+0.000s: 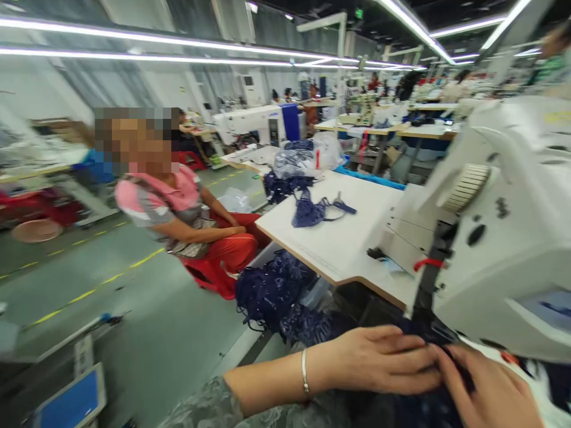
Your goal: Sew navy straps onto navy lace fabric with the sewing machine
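Nearest, the left hand point(379, 359) lies flat and the right hand point(486, 389) pinches dark fabric point(428, 410) beneath the sewing machine point(504, 238); with the view turned left, fingers point(430, 359) risk drifting under the needle.

The white work table point(339, 238) has a wood-coloured edge. On it stands the white sewing machine point(491, 238), and further back lie a dark blue lace garment point(312, 211) and clear plastic bags point(303, 157)
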A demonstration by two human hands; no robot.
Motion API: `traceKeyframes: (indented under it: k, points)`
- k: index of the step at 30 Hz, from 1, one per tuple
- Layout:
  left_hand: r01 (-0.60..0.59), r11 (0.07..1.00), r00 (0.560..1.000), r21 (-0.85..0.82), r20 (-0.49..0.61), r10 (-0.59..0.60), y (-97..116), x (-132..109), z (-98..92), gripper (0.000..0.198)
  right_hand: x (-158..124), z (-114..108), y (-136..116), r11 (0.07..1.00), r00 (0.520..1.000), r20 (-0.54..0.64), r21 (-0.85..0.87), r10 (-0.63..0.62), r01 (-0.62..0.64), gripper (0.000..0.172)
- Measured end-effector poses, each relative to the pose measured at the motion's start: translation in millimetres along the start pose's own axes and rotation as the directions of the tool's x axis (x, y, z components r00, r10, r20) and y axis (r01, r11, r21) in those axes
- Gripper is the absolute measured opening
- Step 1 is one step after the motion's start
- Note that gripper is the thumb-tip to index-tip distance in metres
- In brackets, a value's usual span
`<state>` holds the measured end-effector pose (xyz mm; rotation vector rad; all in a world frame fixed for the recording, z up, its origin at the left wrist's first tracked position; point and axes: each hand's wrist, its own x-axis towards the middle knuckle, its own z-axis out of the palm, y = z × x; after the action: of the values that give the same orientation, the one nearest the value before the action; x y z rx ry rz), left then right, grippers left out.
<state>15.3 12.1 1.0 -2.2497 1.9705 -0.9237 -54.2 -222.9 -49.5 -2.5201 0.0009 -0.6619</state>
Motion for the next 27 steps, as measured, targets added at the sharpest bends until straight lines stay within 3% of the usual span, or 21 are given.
traceKeyframes:
  k: [3, 6, 9, 16, 27]
  points:
    - [0.054, 0.996, 0.997, -0.069, 0.060, -0.050, 5.6, 10.1, 2.0, 0.039, 3.6, -5.2, -24.3, 0.939, 0.954, -0.028, 0.190, 0.298, -0.288, 0.039]
    - [0.102, 0.983, 0.990, -0.154, 0.116, -0.085, 6.8, 13.9, 4.7, 0.046, 6.4, -4.2, -26.9, 0.787, 0.878, 0.098, 0.405, 0.469, -0.466, 0.037]
    - [0.155, 0.964, 0.979, -0.214, 0.161, -0.121, 8.1, 13.9, 6.1, 0.052, 8.1, -5.3, -20.5, 0.755, 0.884, 0.105, 0.479, 0.456, -0.447, 0.031]
    - [0.240, 0.951, 0.966, -0.194, 0.141, -0.215, 9.7, 17.1, 10.5, 0.051, 22.0, -10.7, -20.9, 0.890, 0.921, 0.010, 0.255, 0.388, -0.378, 0.022]
    - [0.250, 0.948, 0.964, -0.197, 0.148, -0.223, 7.7, 22.4, 10.9, 0.051, 25.5, -9.6, -18.2, 0.897, 0.916, -0.012, 0.211, 0.400, -0.389, 0.019]
